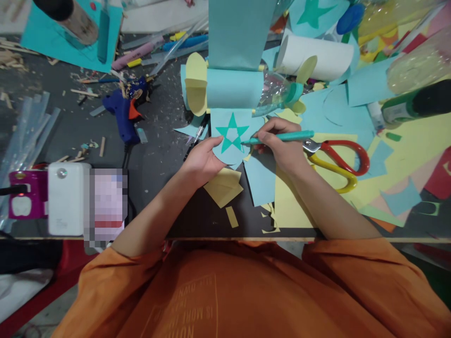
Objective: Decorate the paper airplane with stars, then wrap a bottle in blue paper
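Mid-frame, the right hand [280, 141] grips a green marker [298, 136], the left hand [204, 162] pinches blue paper [244, 117] — star [232, 122] mostly coloured, centre bare.

Blue glue gun [122, 117] lying L; clr. plastic sticks [30, 123] lying further L; wht. device [66, 206] sitting near L; dk.-capped bottle [78, 26] resting on teal sheet [37, 35], far L.

Dark table [158, 155]: 1 blue glue gun [123, 117], clear sticks [30, 122], wood slivers [102, 146], white box [66, 197] at left; yellow sheet [292, 202] at right.
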`<control>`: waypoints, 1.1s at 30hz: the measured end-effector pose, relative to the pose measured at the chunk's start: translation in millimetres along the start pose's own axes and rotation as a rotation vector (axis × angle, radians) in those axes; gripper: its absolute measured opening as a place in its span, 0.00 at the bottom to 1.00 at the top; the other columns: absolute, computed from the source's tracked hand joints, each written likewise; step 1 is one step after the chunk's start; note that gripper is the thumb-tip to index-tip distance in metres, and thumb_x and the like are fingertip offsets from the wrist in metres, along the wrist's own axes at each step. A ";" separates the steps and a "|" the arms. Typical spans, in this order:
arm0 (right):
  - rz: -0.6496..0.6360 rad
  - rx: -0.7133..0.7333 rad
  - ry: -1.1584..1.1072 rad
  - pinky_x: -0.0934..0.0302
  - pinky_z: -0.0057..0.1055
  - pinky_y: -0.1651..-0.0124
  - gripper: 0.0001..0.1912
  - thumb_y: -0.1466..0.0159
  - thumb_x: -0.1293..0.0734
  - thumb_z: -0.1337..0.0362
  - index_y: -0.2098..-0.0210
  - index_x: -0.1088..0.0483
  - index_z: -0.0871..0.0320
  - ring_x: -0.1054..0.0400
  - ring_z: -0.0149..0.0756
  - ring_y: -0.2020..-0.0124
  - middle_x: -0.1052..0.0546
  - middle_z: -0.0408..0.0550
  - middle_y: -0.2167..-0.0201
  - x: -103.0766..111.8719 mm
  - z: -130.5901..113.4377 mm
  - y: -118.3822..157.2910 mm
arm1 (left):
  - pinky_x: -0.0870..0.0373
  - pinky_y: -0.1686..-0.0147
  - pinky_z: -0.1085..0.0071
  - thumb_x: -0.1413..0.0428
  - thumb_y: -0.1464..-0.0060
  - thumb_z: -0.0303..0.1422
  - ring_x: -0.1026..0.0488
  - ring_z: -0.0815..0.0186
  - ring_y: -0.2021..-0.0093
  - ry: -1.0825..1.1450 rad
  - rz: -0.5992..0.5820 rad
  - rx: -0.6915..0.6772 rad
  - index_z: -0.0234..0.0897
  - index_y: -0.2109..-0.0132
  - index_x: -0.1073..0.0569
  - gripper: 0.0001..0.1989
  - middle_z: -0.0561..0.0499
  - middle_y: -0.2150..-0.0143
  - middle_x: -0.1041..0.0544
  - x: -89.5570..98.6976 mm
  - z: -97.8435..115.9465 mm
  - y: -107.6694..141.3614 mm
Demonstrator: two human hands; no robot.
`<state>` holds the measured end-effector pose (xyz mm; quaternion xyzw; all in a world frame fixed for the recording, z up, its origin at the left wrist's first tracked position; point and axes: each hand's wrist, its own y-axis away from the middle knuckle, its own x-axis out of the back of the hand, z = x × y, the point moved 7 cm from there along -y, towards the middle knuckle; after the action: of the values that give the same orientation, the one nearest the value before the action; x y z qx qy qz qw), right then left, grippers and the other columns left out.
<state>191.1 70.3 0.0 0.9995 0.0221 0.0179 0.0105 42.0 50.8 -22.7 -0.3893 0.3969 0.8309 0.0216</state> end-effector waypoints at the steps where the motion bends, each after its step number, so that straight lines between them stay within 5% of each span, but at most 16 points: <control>1: 0.002 0.007 0.002 0.36 0.27 0.77 0.07 0.43 0.30 0.66 0.77 0.29 0.54 0.36 0.26 0.83 0.28 0.37 0.82 0.0 0.1 0.0 | 0.39 0.31 0.52 0.57 0.35 0.24 0.33 0.51 0.32 -0.001 0.001 0.004 0.28 0.30 0.40 0.28 0.40 0.40 0.22 -0.2 -0.2 0.3; 21: -0.094 -0.020 0.048 0.38 0.27 0.78 0.05 0.48 0.33 0.69 0.79 0.30 0.56 0.37 0.26 0.83 0.29 0.38 0.83 -5.8 1.1 0.0 | 0.40 0.31 0.52 0.55 0.34 0.24 0.33 0.52 0.32 0.016 -0.033 -0.020 0.30 0.30 0.38 0.27 0.40 0.40 0.22 5.0 -0.1 -2.3; 33: 0.007 -0.022 -0.027 0.37 0.25 0.79 0.06 0.45 0.31 0.66 0.78 0.29 0.55 0.36 0.24 0.84 0.27 0.36 0.83 -0.8 0.3 -0.6 | 0.36 0.33 0.54 0.57 0.34 0.23 0.29 0.52 0.35 -0.041 0.007 -0.015 0.27 0.31 0.38 0.26 0.40 0.44 0.20 1.7 0.5 -1.1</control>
<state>190.4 70.8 -0.3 0.9996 0.0182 0.0048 0.0216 40.8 51.4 -24.3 -0.3711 0.3915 0.8417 0.0239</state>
